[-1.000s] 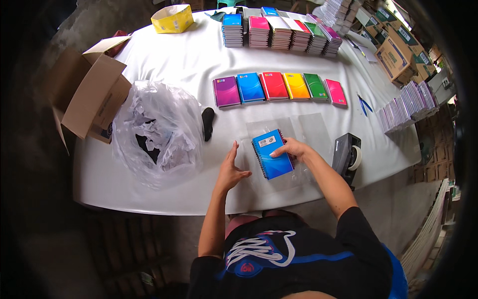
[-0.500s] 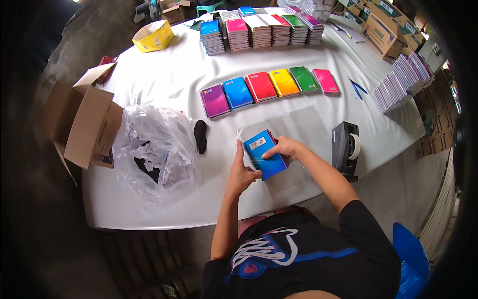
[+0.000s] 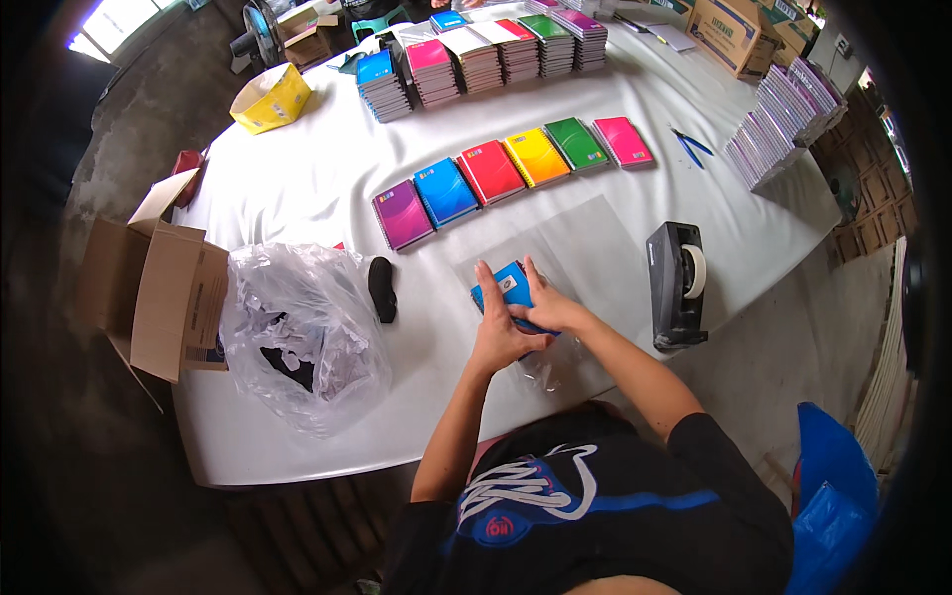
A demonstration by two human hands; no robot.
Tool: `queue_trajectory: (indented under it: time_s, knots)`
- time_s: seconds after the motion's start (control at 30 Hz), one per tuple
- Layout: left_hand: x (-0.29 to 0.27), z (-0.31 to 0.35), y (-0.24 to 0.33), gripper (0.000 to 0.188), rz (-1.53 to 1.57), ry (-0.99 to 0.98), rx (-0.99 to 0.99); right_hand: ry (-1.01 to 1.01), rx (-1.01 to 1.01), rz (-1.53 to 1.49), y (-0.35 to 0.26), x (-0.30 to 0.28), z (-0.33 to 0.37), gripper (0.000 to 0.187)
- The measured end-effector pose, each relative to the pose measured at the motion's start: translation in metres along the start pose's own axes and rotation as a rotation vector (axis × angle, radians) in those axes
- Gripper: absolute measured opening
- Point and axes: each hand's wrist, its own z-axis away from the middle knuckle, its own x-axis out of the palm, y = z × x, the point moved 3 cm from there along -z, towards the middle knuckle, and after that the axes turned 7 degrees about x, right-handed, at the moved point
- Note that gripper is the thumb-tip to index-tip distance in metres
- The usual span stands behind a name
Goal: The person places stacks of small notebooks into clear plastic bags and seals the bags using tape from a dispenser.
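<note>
A blue spiral notebook (image 3: 515,285) with a small white label lies near the front of the table, on a clear plastic sheet or bag (image 3: 598,234). A thin purple edge shows at its far side. My left hand (image 3: 499,335) grips the notebook's left and near edges, its thumb across the near end. From the right, my right hand (image 3: 551,308) holds it, fingers over the top and thumb on the cover. The hands hide most of the cover. Crumpled clear plastic (image 3: 538,375) sticks out below them.
Beyond lies a row of coloured notebooks (image 3: 536,157), with notebook stacks (image 3: 478,67) behind. To the right stand a tape dispenser (image 3: 677,288), blue nippers (image 3: 691,148) and wrapped stacks (image 3: 783,124). Leftward are a black object (image 3: 382,290), a plastic bag of scraps (image 3: 307,337), a carton (image 3: 169,297) and a yellow box (image 3: 271,99).
The blue notebook, tilted up in my hands before, now lies lower and flatter on the plastic. My hands have drawn together over it. The whole view has shifted slightly.
</note>
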Motion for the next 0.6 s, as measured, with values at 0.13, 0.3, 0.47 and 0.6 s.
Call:
queue_trajectory:
  time_s: [0.13,0.3,0.47,0.6]
  knots:
    - [-0.004,0.021,0.013,0.101,0.079,0.091,-0.039,0.006,-0.061,0.127,0.01,-0.002,-0.002,0.095]
    - [-0.001,0.025,0.006,0.077,-0.74,0.008,0.181,0.066,-0.093,0.088,0.013,-0.002,-0.002,0.097]
    - [0.0,0.026,0.005,0.07,-0.836,-0.07,-0.02,0.488,-0.323,0.513,-0.016,-0.002,0.049,0.089]
    - [-0.004,0.031,0.009,0.073,-0.85,-0.069,-0.061,1.063,-0.057,0.833,-0.023,-0.036,0.093,0.086]
